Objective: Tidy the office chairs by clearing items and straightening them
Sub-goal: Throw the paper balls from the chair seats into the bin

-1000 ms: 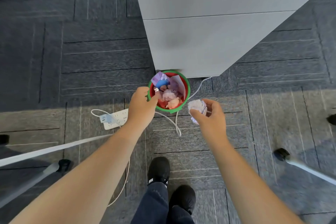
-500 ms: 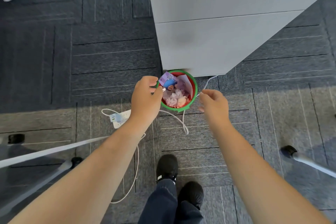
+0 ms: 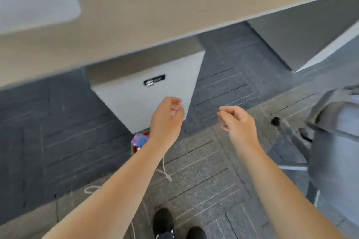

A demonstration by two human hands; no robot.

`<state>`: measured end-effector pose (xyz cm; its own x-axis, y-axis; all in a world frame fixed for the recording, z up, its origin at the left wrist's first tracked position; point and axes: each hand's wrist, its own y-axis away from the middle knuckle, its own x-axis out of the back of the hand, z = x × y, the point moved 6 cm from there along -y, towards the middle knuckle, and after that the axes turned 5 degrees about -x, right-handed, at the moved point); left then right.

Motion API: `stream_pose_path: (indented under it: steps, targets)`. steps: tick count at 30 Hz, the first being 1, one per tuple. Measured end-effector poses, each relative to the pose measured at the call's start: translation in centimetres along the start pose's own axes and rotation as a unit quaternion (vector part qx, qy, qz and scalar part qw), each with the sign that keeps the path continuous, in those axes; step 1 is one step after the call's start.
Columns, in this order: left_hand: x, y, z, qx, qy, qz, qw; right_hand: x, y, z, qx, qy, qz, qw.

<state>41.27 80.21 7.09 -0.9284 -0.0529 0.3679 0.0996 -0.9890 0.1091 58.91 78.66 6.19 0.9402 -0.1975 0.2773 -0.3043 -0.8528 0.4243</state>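
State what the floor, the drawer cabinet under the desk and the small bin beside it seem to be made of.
Floor: grey carpet tiles, matte, ribbed, seams visible. Drawer cabinet: smooth pale panels, probably painted metal or laminate. Bin: red with green rim, likely plastic; mostly hidden.

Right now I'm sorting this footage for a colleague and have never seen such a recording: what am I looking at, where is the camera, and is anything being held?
There is no machine here. The camera sits on a person's head and looks down, so both bare arms reach forward into view. The left hand and right hand hang over a grey carpet floor, fingers loosely curled, holding nothing. Partly hidden behind the left forearm stands a small red and green bin with colourful rubbish in it, beside a white drawer cabinet under a desk. A white cable lies on the floor. At the right edge, blurred, is a grey office chair. The person's black shoes show at the bottom.
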Motion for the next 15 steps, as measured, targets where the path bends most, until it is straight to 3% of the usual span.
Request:
stream_pose_path:
  steps: [6,15]
  targets:
    - [-7.4,1.6,13.4,-0.113,-0.002,-0.090,0.990,14.7,3.6,-4.1,0.019,-0.061,0.130,0.989]
    - [-22.5,10.4,25.1,-0.194,-0.027,-0.235,0.952,35.5,11.1,-0.2,-0.001,-0.119,0.292,0.949]
